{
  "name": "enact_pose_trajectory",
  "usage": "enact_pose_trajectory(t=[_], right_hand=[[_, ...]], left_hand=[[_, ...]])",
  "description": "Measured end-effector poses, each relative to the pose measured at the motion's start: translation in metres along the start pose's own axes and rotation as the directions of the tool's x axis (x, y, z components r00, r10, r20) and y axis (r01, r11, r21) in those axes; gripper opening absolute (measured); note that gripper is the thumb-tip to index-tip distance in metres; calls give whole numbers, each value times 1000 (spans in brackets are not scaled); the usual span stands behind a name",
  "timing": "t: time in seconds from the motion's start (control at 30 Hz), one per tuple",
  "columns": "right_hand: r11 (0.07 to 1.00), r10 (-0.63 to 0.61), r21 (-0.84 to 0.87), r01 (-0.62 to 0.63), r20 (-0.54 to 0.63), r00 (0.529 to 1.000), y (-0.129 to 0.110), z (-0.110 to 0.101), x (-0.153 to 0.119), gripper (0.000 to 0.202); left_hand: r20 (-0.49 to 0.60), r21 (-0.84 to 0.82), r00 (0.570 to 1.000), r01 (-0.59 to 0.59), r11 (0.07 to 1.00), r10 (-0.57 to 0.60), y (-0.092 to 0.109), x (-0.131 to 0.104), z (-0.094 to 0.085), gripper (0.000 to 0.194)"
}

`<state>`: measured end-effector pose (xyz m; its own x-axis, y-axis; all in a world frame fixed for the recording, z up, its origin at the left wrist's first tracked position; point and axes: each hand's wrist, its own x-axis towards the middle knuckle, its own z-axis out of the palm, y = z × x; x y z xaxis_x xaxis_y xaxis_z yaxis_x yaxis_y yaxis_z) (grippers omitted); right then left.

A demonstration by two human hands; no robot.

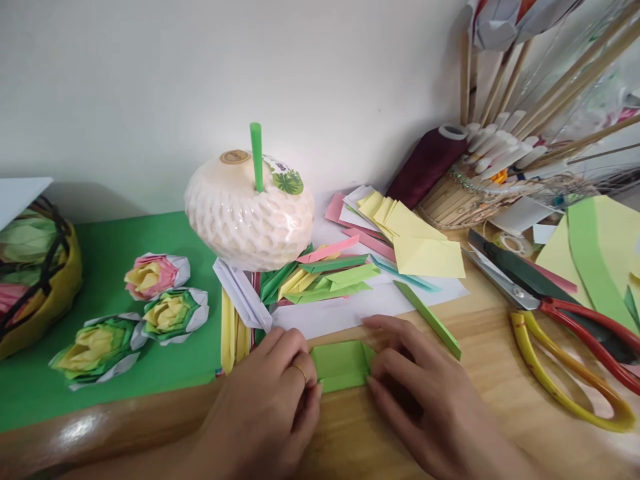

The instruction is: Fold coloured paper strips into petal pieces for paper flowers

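Note:
A light green paper piece (341, 365), folded into a small rectangle, lies on the wooden table (350, 433) between both hands. My left hand (280, 393), a ring on one finger, pinches its left end with curled fingers. At the paper's right end, the thumb and fingers of my right hand (415, 390) close on the corner, with the index finger raised above it. Just beyond are folded paper strips (330, 277) in green, yellow and pink on a white sheet (320, 320). One green strip (430, 320) lies to the right.
Three paper flowers (175, 313) sit on a green board (195, 360) beside a basket (67, 287). A white textured container (250, 213) with a green straw stands behind. Scissors (535, 303), yellow papers (420, 240), a maroon thread spool (425, 163) and a stick-filled basket (455, 200) are right.

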<state>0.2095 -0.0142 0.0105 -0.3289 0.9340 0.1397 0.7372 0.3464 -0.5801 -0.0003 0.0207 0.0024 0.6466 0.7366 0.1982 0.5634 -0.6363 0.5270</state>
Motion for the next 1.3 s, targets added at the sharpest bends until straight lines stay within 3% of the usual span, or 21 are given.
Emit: enact_pose_trajectory(t=[0.3, 0.5, 0.83, 1.03, 1.2, 1.3], right_hand=[[990, -83, -119, 76, -54, 995, 3, 3, -3, 11], [966, -210, -154, 207, -4, 978, 9, -6, -7, 18], [941, -304, -132, 310, 64, 950, 16, -16, -7, 24], [917, -367, -165, 364, 10, 930, 14, -13, -8, 23], [898, -401, -193, 395, 9, 916, 13, -10, -8, 26], [880, -417, -237, 412, 32, 908, 12, -9, -9, 30]], left_hand=[[-33, 46, 999, -28, 999, 30, -1, 0, 0, 21], [-28, 129, 997, -68, 989, 72, -5, 0, 2, 21], [-41, 357, 977, -181, 916, 209, -9, 2, 4, 22], [-73, 373, 977, -158, 914, 198, -5, 3, 4, 27], [-159, 392, 930, -249, 885, 332, 2, 3, 6, 36], [-152, 412, 906, -305, 858, 395, 4, 1, 9, 34]])
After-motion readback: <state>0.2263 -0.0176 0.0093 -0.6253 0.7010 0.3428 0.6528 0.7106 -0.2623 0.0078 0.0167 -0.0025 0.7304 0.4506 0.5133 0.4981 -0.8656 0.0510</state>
